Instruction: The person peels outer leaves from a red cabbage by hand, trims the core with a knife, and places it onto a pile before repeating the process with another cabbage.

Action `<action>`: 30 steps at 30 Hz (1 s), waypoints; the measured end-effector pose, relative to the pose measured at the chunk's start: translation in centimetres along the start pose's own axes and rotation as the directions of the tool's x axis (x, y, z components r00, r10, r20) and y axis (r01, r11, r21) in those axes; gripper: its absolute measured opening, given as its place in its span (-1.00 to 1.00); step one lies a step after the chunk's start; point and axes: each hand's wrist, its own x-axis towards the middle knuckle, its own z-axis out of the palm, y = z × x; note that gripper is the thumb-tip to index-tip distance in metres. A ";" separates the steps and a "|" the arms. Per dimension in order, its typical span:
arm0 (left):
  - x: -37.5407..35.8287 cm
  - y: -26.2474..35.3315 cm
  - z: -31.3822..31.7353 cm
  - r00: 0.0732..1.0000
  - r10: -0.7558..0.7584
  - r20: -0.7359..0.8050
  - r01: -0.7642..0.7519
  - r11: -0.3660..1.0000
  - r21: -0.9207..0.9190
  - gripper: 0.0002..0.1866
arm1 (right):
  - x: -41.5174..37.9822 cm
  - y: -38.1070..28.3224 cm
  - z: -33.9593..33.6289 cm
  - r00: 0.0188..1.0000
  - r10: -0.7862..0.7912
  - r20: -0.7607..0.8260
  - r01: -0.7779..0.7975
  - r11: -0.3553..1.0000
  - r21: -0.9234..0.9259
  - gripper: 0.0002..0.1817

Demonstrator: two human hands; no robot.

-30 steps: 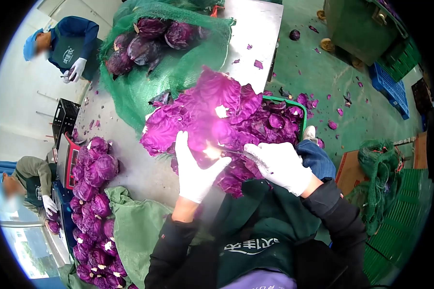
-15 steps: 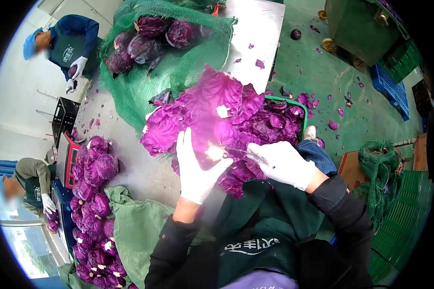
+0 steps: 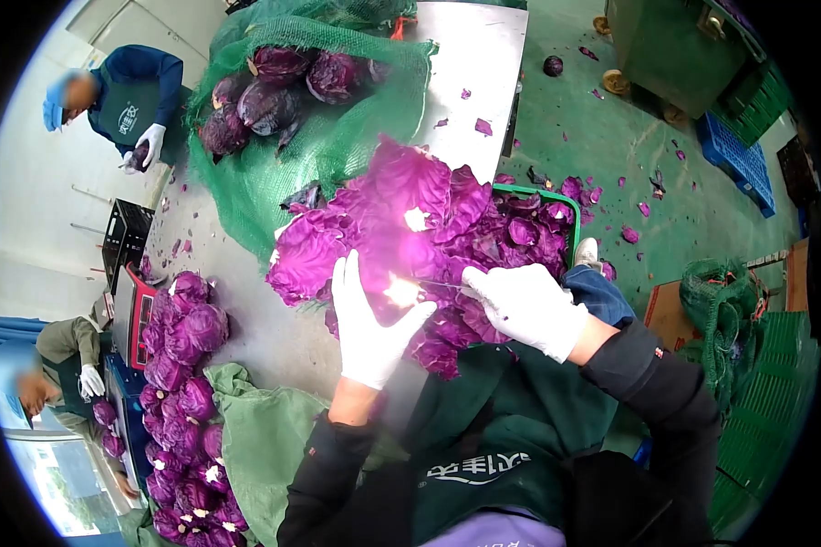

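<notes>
My left hand (image 3: 371, 324), in a white glove, cups a red cabbage (image 3: 389, 313) with thumb and fingers on either side. Strong glare whitens the middle of that cabbage and blurs its outline. My right hand (image 3: 531, 308), also gloved, is closed around a small knife, its thin blade (image 3: 442, 284) pointing left at the cabbage; the handle is hidden in the fist. Just beyond both hands lies a heap of loose purple cabbage leaves (image 3: 410, 187), spreading into a green-rimmed crate (image 3: 576, 219) on the right.
A green mesh sack (image 3: 337, 137) holds several whole cabbages (image 3: 269, 100) at the back. Trimmed cabbages (image 3: 196, 333) are piled at left beside a green cloth (image 3: 265, 438). Two co-workers (image 3: 132, 91) stand at left. Leaf scraps litter the floor (image 3: 556, 118) near a green bin (image 3: 675, 55).
My right hand has shifted slightly left with the knife, and the view has tilted a little. At lower left, a co-worker leans and one hand has come away from the cabbages.
</notes>
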 end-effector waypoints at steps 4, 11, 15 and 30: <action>0.0 -0.2 0.2 1.000 -0.009 -0.011 0.009 1.000 -0.016 0.19 | 0.5 -0.3 0.4 0.998 0.062 -0.014 -0.063 0.925 -0.374 -0.65; 0.6 0.1 0.6 0.996 -0.085 -0.031 0.083 0.995 -0.054 0.17 | 0.8 0.3 3.7 0.979 0.133 -0.156 -0.183 0.913 -0.364 -0.60; 0.8 0.4 0.6 0.989 -0.146 -0.033 0.144 0.988 -0.051 0.16 | 0.9 -0.5 6.0 0.927 0.166 -0.337 -0.252 0.940 -0.230 -0.59; 1.0 -0.1 1.6 0.984 -0.147 -0.105 0.149 0.989 0.014 0.07 | 2.5 -0.7 8.2 0.800 0.325 -0.503 -0.354 0.934 0.041 -0.77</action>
